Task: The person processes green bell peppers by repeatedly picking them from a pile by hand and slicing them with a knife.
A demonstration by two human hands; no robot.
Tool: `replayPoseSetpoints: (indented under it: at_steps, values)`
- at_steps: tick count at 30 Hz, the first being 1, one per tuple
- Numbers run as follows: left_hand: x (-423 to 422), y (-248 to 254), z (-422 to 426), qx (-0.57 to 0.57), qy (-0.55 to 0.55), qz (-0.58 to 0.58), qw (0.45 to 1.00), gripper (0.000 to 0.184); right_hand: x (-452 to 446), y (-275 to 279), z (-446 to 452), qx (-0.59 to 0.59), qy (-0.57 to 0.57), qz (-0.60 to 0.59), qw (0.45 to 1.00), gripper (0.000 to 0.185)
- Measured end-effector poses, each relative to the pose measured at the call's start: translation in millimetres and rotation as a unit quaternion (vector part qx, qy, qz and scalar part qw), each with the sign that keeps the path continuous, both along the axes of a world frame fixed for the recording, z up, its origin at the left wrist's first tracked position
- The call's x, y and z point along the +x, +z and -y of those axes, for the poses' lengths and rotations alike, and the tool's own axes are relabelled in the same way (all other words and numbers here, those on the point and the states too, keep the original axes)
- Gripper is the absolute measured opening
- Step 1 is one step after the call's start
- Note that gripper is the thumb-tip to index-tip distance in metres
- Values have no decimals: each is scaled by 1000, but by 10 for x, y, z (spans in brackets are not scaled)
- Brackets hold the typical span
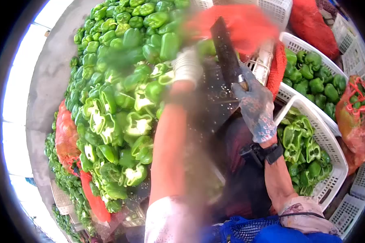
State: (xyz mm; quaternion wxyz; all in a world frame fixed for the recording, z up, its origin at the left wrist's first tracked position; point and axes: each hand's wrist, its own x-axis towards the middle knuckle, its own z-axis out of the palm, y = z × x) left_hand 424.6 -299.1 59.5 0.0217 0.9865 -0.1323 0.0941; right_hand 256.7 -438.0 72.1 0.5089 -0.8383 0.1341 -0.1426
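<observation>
My right hand (255, 105), in a grey-blue speckled glove, grips the handle of a knife (226, 52). Its wide dark blade points up and away from me, beside a dark board (221, 89) dotted with pale seeds. My left hand (187, 67) is stretched forward over the near edge of a big heap of green bell peppers (152, 22). A white glove cuff shows, but its fingers are smeared by motion and blend into the peppers. Close below that wrist lie cut pepper halves (138, 123) with pale cores and seeds showing.
At right, one white crate (336, 156) holds cut peppers and another crate (286, 38) holds whole ones. A red mesh bag (235, 28), blurred, lies beyond the blade. A filled mesh bag (357, 121) stands far right; another red bag (67, 131) lies left among the peppers.
</observation>
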Motion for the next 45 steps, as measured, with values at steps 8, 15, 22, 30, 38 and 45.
replayPoseSetpoints:
  at_steps: [8,15,22,30,38,45]
  values:
    - [292,876,-1211,157,247,81,953,39,17,-247,95,28,17,44,998,53]
    - [1423,-129,-801,-184,31,-36,982,95,86,-227,143,74,30,9,997,55]
    - [1152,104,-880,-508,31,-153,847,61,32,-419,174,119,37,74,989,55]
    - [-466,-191,-513,-562,-26,-148,813,36,-213,-217,201,-25,61,166,984,47]
    - [-976,-366,-284,-396,101,40,912,42,-438,-71,211,-215,126,237,939,42]
    - [-958,-440,-244,-401,125,57,906,45,-247,-116,-36,-341,172,241,892,16]
